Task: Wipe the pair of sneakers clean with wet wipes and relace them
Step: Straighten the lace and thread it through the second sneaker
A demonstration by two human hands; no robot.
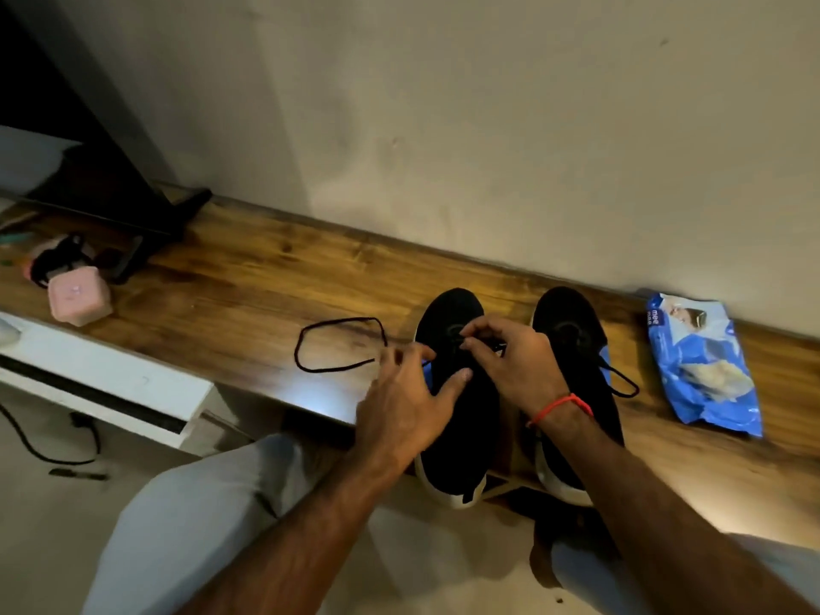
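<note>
Sneakers: two black sneakers with white soles stand side by side on a wooden shelf [248, 277], toes toward the wall, heels hanging over the near edge; left sneaker [461, 419], right sneaker [577, 348].
Knees: pale trousers [191, 517] show at the bottom of the view, below the shelf edge.
Left hand: left hand [408, 406] reaches in from below with the forearm angled up to the right; fingers spread and fairly straight, thumb resting on the top of the left sneaker, fingertips blurred near a blue patch at that sneaker's side; not curled round anything that I can see.
Right hand: right hand [510, 361] comes in from the lower right, arched over the left sneaker's lacing area; thumb and fingers curled together, pinching the lace of the left sneaker [492, 344] near the toe end.
Wrist: a red thread band [563, 406] circles the right wrist.
Right sneaker lace: a black lace [621, 383] loops out over its right side onto the shelf.
Loose end: a long run of black lace [337, 344] lies in an open loop on the wood, just left of the left sneaker.
Wipes: a blue wet wipes pack [705, 366] lies flat on the shelf, right of the sneakers and apart from them.
Writing: "mee mee" reads at the pack's top corner; other print is too small to read.
Far left: a pink block-shaped object [80, 295] stands on the shelf, well apart.
</note>
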